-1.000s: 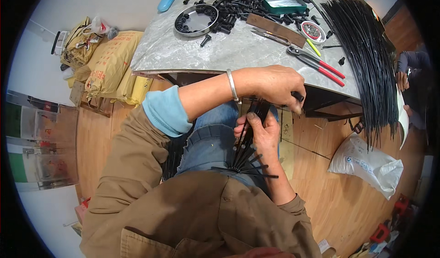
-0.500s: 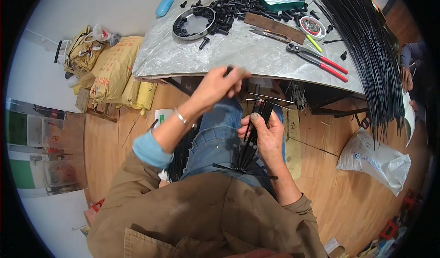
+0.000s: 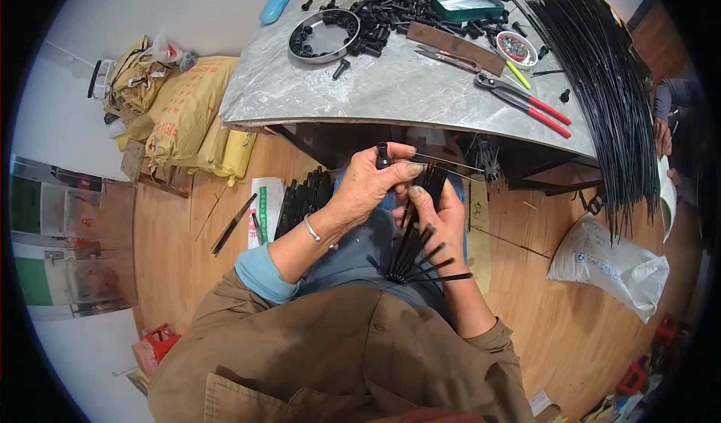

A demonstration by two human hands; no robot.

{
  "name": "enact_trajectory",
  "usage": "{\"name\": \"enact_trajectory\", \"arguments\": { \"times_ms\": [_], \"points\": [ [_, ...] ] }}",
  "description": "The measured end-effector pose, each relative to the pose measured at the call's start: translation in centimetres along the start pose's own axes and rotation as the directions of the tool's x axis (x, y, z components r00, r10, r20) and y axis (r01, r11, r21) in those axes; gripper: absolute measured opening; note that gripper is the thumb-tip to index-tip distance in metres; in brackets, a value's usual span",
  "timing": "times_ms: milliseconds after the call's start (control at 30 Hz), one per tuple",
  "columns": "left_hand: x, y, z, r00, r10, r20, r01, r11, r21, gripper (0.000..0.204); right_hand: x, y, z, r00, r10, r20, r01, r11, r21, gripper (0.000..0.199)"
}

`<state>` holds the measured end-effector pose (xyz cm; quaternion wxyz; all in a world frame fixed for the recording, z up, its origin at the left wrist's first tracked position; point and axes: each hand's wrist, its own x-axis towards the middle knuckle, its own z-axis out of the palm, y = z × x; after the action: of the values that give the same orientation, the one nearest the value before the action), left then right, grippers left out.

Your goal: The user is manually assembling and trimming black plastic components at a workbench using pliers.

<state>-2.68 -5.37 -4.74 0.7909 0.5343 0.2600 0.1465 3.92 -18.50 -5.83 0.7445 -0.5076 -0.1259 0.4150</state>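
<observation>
Gleaming grey metal table (image 3: 390, 85) above wooden floor (image 3: 526, 303), left hand (image 3: 368, 186) grip pinching small black cap (image 3: 383, 154), right hand (image 3: 439, 216) gripping black rods (image 3: 413, 250).

Hands (image 3: 405, 194) w/ rod bundle (image 3: 413, 246) over lap, table (image 3: 390, 93) ahead; pliers (image 3: 522, 104) on table R; sacks (image 3: 184, 108) on floor L.

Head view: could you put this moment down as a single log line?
left hand: pinches small black cap | right hand: grips bundle of black rods over lap | grey table: red-handled pliers, round tray
</observation>
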Motion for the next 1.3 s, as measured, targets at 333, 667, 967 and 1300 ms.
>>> {"name": "enact_trajectory", "arguments": {
  "times_ms": [333,667,967,1300],
  "points": [
    [0.1,-0.7,0.6,0.998,0.063,-0.023,-0.065,0.993,-0.101,0.029,1.0,-1.2,-1.9,0.988,-0.074,0.132,0.133,0.839,-0.527,0.022],
    [-0.4,-0.7,0.1,0.998,0.001,0.061,0.015,0.966,-0.257,0.026,2.0,1.7,-4.0,0.948,0.19,0.254,-0.145,0.972,-0.185,0.03],
    [-0.8,-1.1,0.5,0.989,0.138,-0.056,-0.139,0.99,-0.015,0.029,1.3,0.5,-2.8,0.942,0.272,0.195,-0.225,0.946,-0.233,0.033],
    [-1.3,-1.0,0.1,0.981,0.031,0.189,0.041,0.93,-0.365,0.027,1.1,1.2,-3.5,0.903,0.262,0.341,-0.236,0.965,-0.119,0.036]
  ]
}}
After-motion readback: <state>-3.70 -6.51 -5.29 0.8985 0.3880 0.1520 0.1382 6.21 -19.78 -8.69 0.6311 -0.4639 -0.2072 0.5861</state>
